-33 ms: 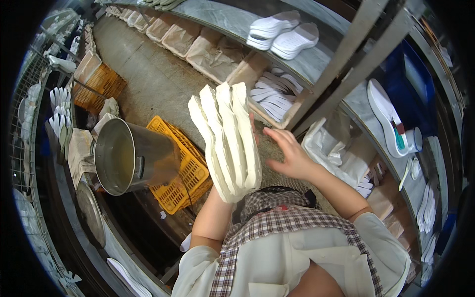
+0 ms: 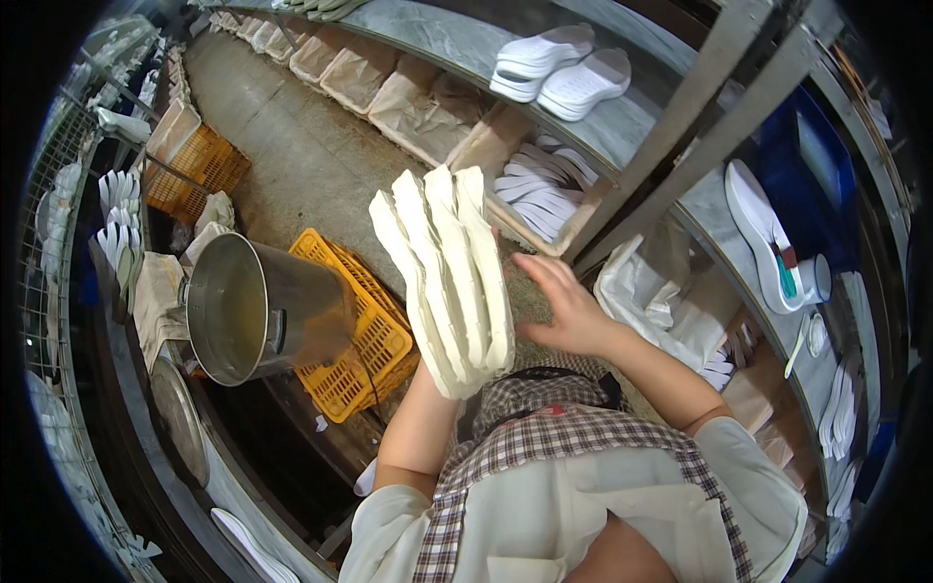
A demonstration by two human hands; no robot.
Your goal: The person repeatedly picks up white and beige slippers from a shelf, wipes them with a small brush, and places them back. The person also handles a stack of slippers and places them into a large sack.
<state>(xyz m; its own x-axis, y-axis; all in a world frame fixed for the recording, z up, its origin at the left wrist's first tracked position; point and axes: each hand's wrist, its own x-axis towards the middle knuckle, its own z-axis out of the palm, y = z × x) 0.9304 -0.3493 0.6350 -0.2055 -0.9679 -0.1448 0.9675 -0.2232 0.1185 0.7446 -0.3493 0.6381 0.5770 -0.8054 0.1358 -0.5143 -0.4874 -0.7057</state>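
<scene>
A stack of several cream-white shoe soles [image 2: 449, 282] stands on edge in front of my chest, toes pointing away and the layers side by side. My left hand [image 2: 497, 241] holds the stack from behind and below; most of it is hidden, with only a bit of finger showing past the right edge. Just right of the soles, my right hand [image 2: 571, 313] is open with its fingers spread, holding nothing; its fingertips come close to the stack, and whether they touch it I cannot tell.
A tall metal pot [image 2: 228, 309] stands at left beside yellow crates [image 2: 364, 335]. White shoes [image 2: 586, 84] sit on the far shelf [image 2: 428, 41] above lined bins [image 2: 428, 112]. On the right shelf lies a white sole [image 2: 753, 219] near a cup [image 2: 817, 277]. A metal post [image 2: 671, 146] rises at right.
My right hand has shifted slightly left toward the sole stack. The soles and my left hand stay almost still.
</scene>
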